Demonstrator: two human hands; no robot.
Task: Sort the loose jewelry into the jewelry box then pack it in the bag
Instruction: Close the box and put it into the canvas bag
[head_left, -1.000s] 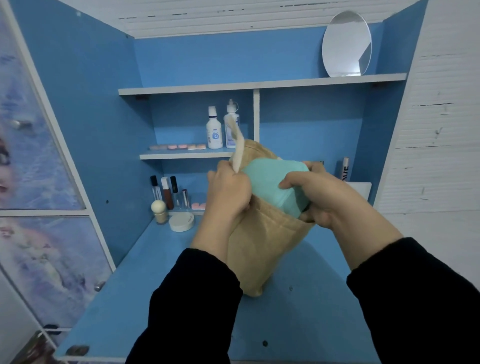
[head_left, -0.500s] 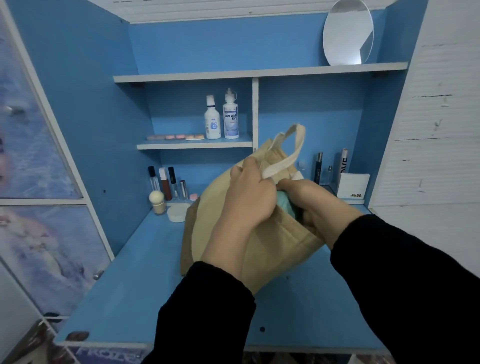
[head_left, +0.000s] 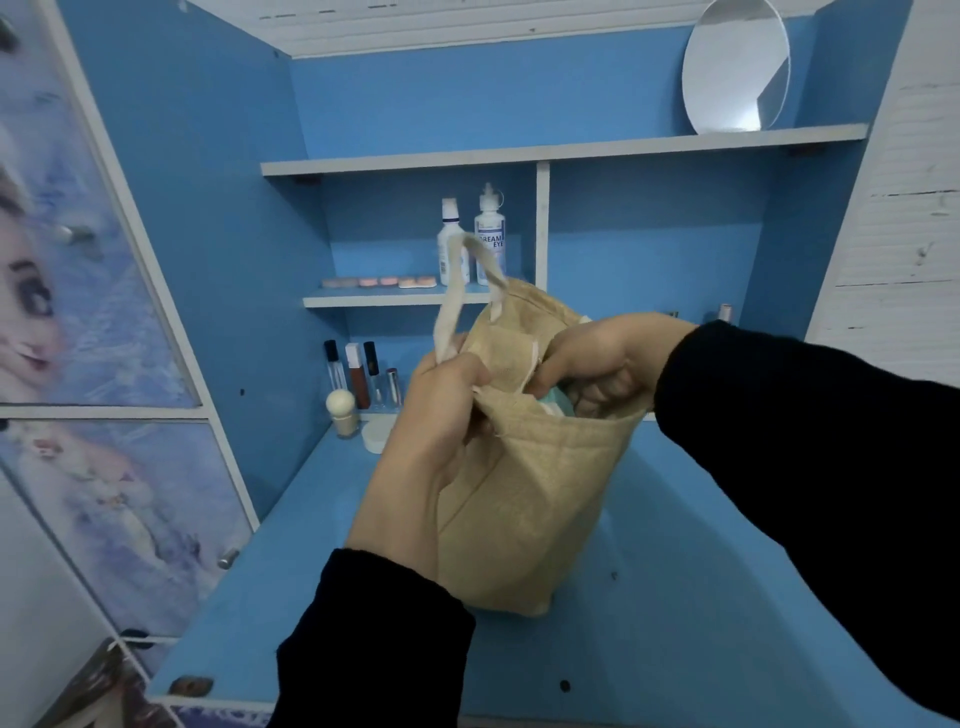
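1. Most of the task appears complete: the teal jewelry box (head_left: 558, 404) sits inside the mouth of the tan bag (head_left: 530, 499), and only a small part of it shows above the rim.
2. The bag's base appears to rest on the blue surface (head_left: 701, 597), with its mouth pulled open.
3. The left hand (head_left: 436, 415) pinches the near rim of the bag, with its fingers curled over the cloth.
4. The right hand (head_left: 597, 364) reaches into the mouth, with its fingers curled round the box.
5. Remaining work, by judgement:
   - Seat the box at the bottom of the bag.
   - Release the box and withdraw the right hand.
   - Let the bag close.
6. Cloth and fingers cover most of the box, so it cannot be told whether its lid is shut. Its contents are not visible, so the sorting step cannot be confirmed.
7. One handle (head_left: 460, 291) stands up behind the left hand. A second handle is hard to make out.
8. The right sleeve (head_left: 805, 467) covers the right side of the surface.
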